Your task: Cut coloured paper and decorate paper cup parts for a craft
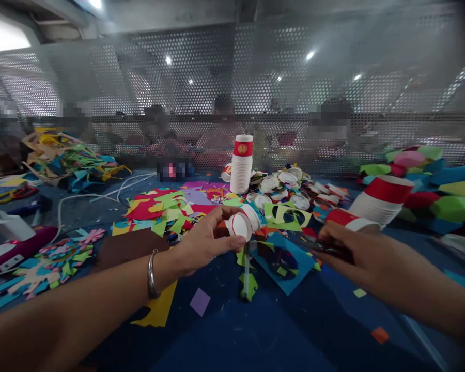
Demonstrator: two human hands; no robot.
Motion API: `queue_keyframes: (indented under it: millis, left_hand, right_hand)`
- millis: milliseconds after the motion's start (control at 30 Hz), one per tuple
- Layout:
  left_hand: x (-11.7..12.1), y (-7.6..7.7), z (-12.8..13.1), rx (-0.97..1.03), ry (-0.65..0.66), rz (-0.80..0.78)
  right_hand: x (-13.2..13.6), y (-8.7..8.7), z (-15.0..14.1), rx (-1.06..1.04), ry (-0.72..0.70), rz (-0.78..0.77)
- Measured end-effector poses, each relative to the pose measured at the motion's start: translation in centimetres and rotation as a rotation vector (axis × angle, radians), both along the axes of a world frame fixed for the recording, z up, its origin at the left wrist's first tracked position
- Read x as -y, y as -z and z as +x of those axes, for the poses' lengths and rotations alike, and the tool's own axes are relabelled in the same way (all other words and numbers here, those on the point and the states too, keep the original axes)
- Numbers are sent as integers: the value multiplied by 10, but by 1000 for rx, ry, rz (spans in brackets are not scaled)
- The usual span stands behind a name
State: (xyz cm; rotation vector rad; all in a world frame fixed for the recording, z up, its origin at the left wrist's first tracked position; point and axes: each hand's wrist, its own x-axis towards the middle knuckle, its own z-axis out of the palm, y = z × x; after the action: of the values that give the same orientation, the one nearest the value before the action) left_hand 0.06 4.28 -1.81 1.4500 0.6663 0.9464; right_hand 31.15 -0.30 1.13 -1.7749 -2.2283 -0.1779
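Two white paper-cup pieces (pixel 240 228) held above the bench (pixel 232 336)

They could slip from the left hand (pixel 200 242) if its thumb eased; the blurred scissors-like tool (pixel 336 250) might nick it if swung inward. That hand reaches from lower left, thumb and fingertips pinching; the right hand (pixel 362 254), opposite, angles inward, curled around the tool.
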Motion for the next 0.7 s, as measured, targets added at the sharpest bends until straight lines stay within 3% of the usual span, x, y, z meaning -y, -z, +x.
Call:
queue_keyframes:
  millis: [67,167,333,567,633,700]
  left_hand:
    - [-3,1,-1,11,-7,-21]
    - [-3,-1,-3,21,-18,-40]
    - [-1,-7,-1,47,-86,8]
    - [-15,-7,-5,44,-373,-19]
    - [-18,-11,-12,-19,-323,-14]
    - [-19,-18,-20,-169,-185,-9]
  right_hand:
    - [-16,5,-17,54,-55,-98]
    - [-35,21,-30,89,-97,-124]
    - [-43,44,-24,87,-97,-102]
    - [-33,37,-23,-12,-55,-254]
    - [-30,35,-24,-32,-52,-269]
    - [-28,34,-24,-40,-52,-267]
